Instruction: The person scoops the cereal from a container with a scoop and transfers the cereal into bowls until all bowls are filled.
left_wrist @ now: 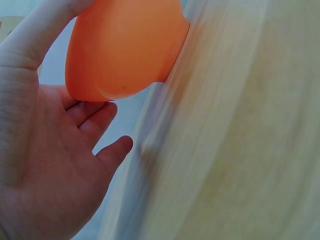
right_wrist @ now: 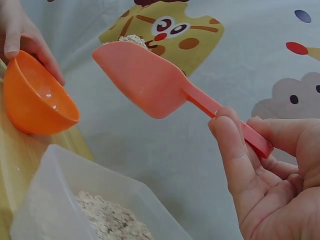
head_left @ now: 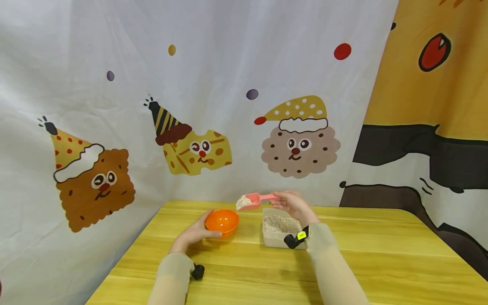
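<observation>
- I see the right hand point(head_left: 290, 205) pinching the pink scoop point(right_wrist: 142, 80), rim of the container point(head_left: 272, 240) below.
- Left hand point(head_left: 193, 232) grips the orange bowl point(head_left: 223, 222), a gap from the scoop.

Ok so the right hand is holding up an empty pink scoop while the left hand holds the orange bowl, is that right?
Not empty: the pink scoop carries a heap of oats, as the head view shows. The rest stands: the right hand holds it up while the left hand holds the orange bowl.
</observation>
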Available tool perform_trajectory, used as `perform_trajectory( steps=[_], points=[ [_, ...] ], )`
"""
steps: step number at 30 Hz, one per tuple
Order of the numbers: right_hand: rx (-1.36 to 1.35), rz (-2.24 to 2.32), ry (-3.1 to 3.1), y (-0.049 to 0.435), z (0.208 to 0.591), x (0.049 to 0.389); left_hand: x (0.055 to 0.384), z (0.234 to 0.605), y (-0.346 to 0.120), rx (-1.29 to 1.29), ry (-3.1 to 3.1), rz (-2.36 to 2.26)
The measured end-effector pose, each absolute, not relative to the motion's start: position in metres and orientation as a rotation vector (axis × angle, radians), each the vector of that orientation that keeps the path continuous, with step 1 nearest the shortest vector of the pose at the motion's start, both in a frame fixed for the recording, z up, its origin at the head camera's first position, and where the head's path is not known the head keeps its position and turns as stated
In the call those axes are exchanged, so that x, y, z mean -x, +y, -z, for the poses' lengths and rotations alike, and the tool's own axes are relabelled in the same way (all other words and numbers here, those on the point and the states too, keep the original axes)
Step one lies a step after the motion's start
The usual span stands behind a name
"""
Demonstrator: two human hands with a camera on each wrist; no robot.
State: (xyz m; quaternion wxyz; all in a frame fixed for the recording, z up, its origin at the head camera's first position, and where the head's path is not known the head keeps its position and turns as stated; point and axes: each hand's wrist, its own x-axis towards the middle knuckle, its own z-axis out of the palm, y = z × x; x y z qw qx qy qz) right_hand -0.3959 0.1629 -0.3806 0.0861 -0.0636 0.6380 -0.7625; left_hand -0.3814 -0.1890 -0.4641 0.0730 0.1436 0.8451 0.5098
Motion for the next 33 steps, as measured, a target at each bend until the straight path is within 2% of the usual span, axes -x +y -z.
perform_trajectory(
  steps=[33],
  points=[
    [0.191,2.096,2.136,0.109,0.387,0.404,0.380,0.459,-0.188,-0.446,2.549,-1.529]
  ],
)
